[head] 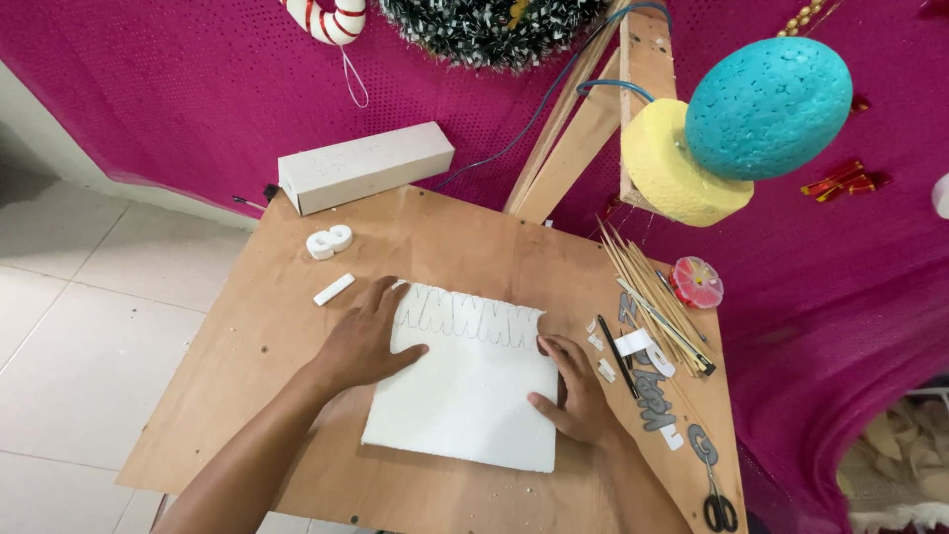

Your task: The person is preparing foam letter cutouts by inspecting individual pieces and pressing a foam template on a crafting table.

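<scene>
The white foam sheet (465,391) is lying near the middle of the wooden worktop (247,376), a little toward the near edge, with a row of pencilled letter outlines (465,318) running along its far edge. The left hand (366,341) is pressing flat on the sheet's far-left corner, fingers spread wide and gripping nothing. The right hand (573,391) is bracing the right edge — fingers curled loosely against the foam's side, thumb lying on its top face, nothing pinched between them.

To steady the sheet well, I would judge that even, gentle pressure is what matters: foam like this is likely to dent under fingertips, so flat palms are serving better than points. Keeping both hands clear of the drawn outlines is also leaving the marks readable.

Along the worktop's right edge, a bundle of wooden skewers (652,297) is lying beside a black pen (618,356), some grey cut-out letters (657,405) and a pair of scissors (714,485) at the near-right corner. Toward the far-left corner, a long white box (366,166) is sitting, with small white foam pieces (329,240) just in front of it.
</scene>
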